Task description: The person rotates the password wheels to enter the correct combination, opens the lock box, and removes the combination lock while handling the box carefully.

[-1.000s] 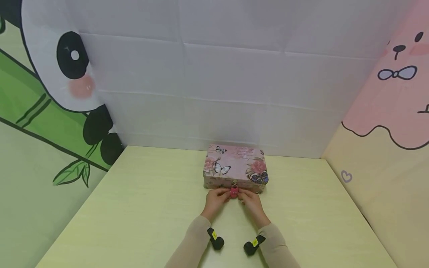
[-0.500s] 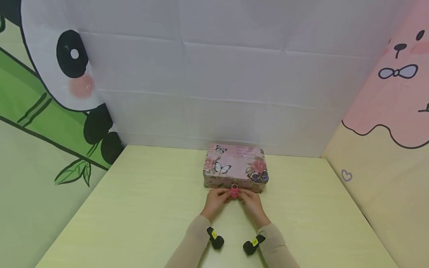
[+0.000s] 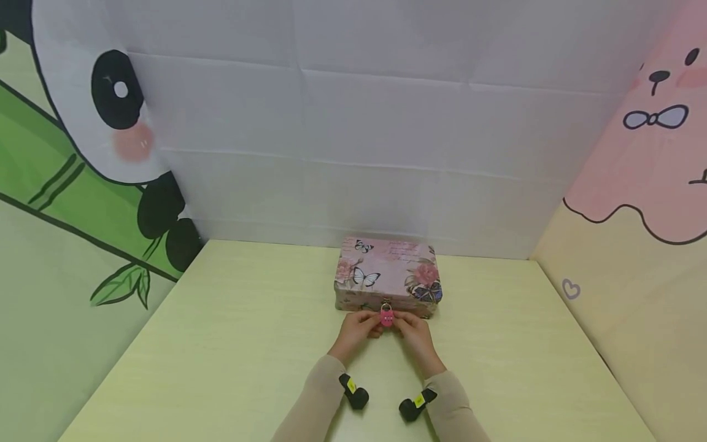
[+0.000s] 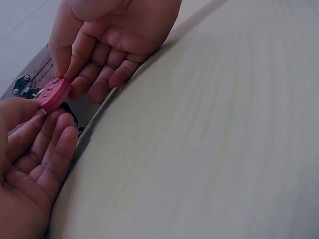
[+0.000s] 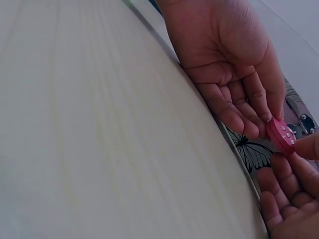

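Pink padlock (image 3: 386, 317) at the metal latch (image 5: 307, 123) on the near face of a butterfly-patterned box (image 3: 392, 265). I see fingers of the left hand (image 3: 354, 332) clamped on its left edge, those of the right hand (image 3: 418, 335) on its right. The box rests far on the pale surface (image 3: 248, 344).

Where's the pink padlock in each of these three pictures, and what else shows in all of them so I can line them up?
Head: padlock below centre, slightly right of middle, between left hand and right hand.
Left wrist: padlock near the left edge, a little above mid-height.
Right wrist: padlock near the right edge, just below mid-height.
Shared landmark: the box's metal clasp, next to it.
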The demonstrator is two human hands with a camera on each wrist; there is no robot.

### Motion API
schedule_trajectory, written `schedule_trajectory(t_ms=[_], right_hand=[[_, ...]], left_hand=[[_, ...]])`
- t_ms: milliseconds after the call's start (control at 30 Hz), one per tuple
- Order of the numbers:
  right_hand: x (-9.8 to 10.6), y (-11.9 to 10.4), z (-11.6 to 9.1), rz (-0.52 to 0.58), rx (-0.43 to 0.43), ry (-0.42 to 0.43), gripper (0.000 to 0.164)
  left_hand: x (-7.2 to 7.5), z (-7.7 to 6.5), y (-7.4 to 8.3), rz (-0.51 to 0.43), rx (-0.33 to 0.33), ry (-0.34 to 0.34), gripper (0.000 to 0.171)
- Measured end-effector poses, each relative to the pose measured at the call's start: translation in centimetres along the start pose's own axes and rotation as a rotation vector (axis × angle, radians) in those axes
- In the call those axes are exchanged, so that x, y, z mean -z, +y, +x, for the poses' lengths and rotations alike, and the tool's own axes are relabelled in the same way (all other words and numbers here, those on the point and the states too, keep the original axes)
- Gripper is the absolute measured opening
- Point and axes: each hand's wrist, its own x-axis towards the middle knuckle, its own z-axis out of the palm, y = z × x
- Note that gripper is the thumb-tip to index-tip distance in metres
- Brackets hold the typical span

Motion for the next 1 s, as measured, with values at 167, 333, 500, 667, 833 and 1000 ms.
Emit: schedule_trajectory(t_ms=[167,333,500,667,833,1000], right_hand=[[-0.1,-0.1,-0.1,0.034,0.0,-0.013,0.025],[-0.2,-0.3,-0.2,0.076,0.015,-0.029,0.025],[-0.2,-0.2,0.0,0.087,0.019,-0.023,0.024],[-0.3,0.1,0.2,0.092,0.025,-0.022,0.023],[-0.3,0.3,0.1,0.112,0.007,-0.022,0.023],[-0.2,0.6,0.1,0.152,0.004,-0.026,0.024]], left_hand=[[0.1,0.1,0.1,-0.015,0.039,-0.009,0.028],[0.2,0.0,0.5,-0.008,0.042,-0.037,0.029],[0.0,0.1,0.8,-0.007,0.058,-0.029,0.029],[-0.2,0.4,0.7,-0.019,0.081,-0.006,0.027],[-0.6,0.3,0.5,-0.014,0.057,0.017,0.026],[-0.8,0.0,0.7,-0.004,0.045,0.01,0.028]])
